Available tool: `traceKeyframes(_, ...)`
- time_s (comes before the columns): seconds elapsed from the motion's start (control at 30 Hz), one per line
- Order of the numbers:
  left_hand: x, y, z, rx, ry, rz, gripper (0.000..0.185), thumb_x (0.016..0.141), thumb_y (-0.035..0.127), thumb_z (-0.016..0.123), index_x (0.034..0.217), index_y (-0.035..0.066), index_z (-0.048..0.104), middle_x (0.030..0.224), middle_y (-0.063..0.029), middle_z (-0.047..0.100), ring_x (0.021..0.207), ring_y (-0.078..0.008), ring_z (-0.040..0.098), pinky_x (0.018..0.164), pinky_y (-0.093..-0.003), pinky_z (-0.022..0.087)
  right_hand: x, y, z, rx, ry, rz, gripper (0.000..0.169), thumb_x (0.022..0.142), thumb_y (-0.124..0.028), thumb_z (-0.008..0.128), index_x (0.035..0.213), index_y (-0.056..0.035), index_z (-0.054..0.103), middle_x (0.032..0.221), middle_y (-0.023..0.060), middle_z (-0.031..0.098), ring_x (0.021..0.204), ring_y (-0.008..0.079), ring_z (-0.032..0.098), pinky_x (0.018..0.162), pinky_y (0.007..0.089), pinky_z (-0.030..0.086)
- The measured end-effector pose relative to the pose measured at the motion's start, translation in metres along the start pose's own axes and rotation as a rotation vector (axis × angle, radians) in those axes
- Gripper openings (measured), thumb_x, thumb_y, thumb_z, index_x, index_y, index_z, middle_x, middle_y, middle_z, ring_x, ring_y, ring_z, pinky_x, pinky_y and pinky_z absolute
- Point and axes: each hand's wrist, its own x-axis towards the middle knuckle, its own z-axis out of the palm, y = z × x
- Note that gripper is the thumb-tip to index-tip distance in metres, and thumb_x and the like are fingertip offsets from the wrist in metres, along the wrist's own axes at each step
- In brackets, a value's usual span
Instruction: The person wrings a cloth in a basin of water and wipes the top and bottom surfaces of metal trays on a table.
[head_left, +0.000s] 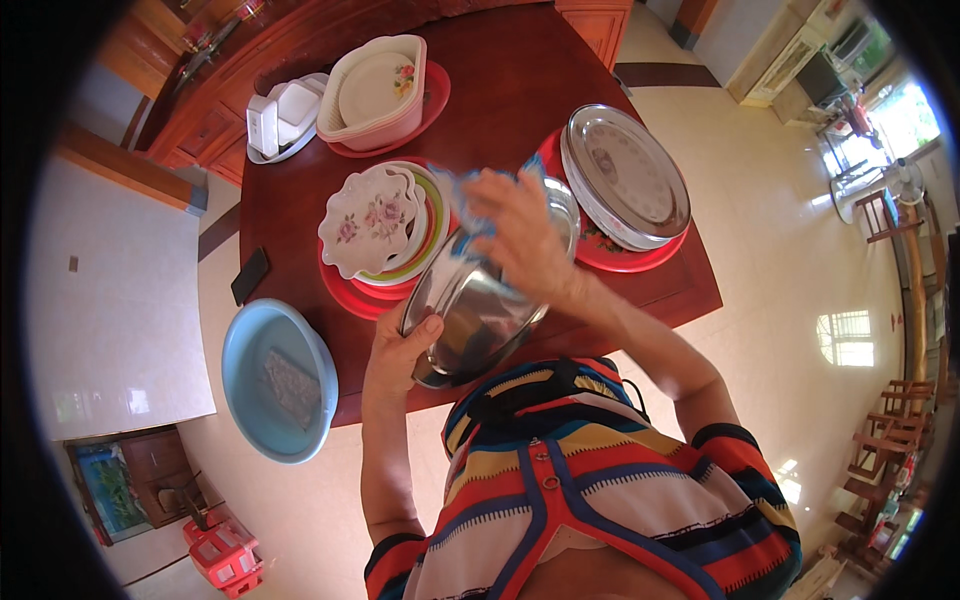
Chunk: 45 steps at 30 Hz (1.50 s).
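My left hand (401, 345) grips the rim of a shiny stainless steel basin (480, 322), thumb on the near side. The basin is tilted on edge at the front of the table, close to my body. My right hand (514, 225), slightly blurred, holds a blue and white cloth (466, 206) against the basin's upper side. Left of the basin, a scalloped floral dish (371, 221) tops a stack of plates on a red tray (337, 294). To the right, an oval floral tray (630, 172) lies on stacked dishes over another red tray (637, 262).
The dark red wooden table (495, 82) also bears a pink basket (375, 90), white dishes (289, 112) and a black phone (250, 275). A blue basin (244, 375) with a greyish cloth (292, 386) stands at the left corner. Red plastic stools (221, 555) are at lower left.
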Motion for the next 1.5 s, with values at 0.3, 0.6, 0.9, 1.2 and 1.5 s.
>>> traceKeyframes(0.3, -0.007, 0.000, 0.007, -0.097, 0.123, 0.078, 0.035, 0.078, 0.019, 0.069, 0.106, -0.001, 0.059, 0.083, 0.0009, 0.059, 0.071, -0.0064, 0.050, 0.065, -0.0211, 0.040, 0.007, -0.012, 0.012, -0.173, -0.116, 0.059, 0.037, 0.085, -0.031, 0.050, 0.117, -0.0142, 0.053, 0.131, 0.0114, 0.043, 0.127, 0.0325, 0.034, 0.101, 0.0570, 0.015)
traceKeyframes(0.6, -0.012, 0.002, 0.002, -0.232, 0.168, 0.122, 0.034, 0.081, 0.018, 0.066, 0.108, -0.002, 0.058, 0.094, -0.0059, 0.063, 0.082, -0.0137, 0.059, 0.076, -0.0267, 0.047, -0.016, 0.009, 0.020, -0.122, 0.079, 0.185, 0.045, 0.079, -0.018, 0.057, 0.123, -0.0076, 0.050, 0.135, 0.0160, 0.039, 0.127, 0.0349, 0.032, 0.102, 0.0481, 0.025)
traceKeyframes(0.9, -0.010, -0.011, 0.001, -0.274, 0.164, 0.065, 0.031, 0.084, 0.014, 0.062, 0.109, -0.003, 0.057, 0.098, -0.0092, 0.063, 0.087, -0.0165, 0.061, 0.078, -0.0284, 0.048, -0.006, -0.027, 0.018, -0.206, -0.197, -0.023, 0.042, 0.079, -0.027, 0.057, 0.118, -0.0125, 0.054, 0.135, 0.0105, 0.041, 0.128, 0.0283, 0.034, 0.102, 0.0547, 0.019)
traceKeyframes(1.2, -0.006, -0.012, -0.011, -0.473, 0.301, 0.067, 0.040, 0.084, 0.015, 0.062, 0.117, -0.004, 0.051, 0.107, -0.0141, 0.061, 0.094, -0.0226, 0.061, 0.085, -0.0334, 0.048, -0.014, 0.037, 0.002, 0.147, 0.127, 0.311, 0.039, 0.088, -0.021, 0.049, 0.122, -0.0016, 0.049, 0.132, 0.0145, 0.043, 0.126, 0.0361, 0.033, 0.105, 0.0441, 0.024)
traceKeyframes(1.5, 0.013, -0.016, -0.008, -0.590, 0.329, 0.090, 0.043, 0.084, 0.015, 0.061, 0.121, -0.004, 0.047, 0.110, -0.0138, 0.059, 0.096, -0.0245, 0.060, 0.086, -0.0364, 0.048, -0.048, -0.087, 0.023, 0.053, -0.252, 0.082, 0.052, 0.074, -0.018, 0.061, 0.123, -0.0047, 0.047, 0.136, 0.0117, 0.039, 0.130, 0.0336, 0.029, 0.104, 0.0509, 0.018)
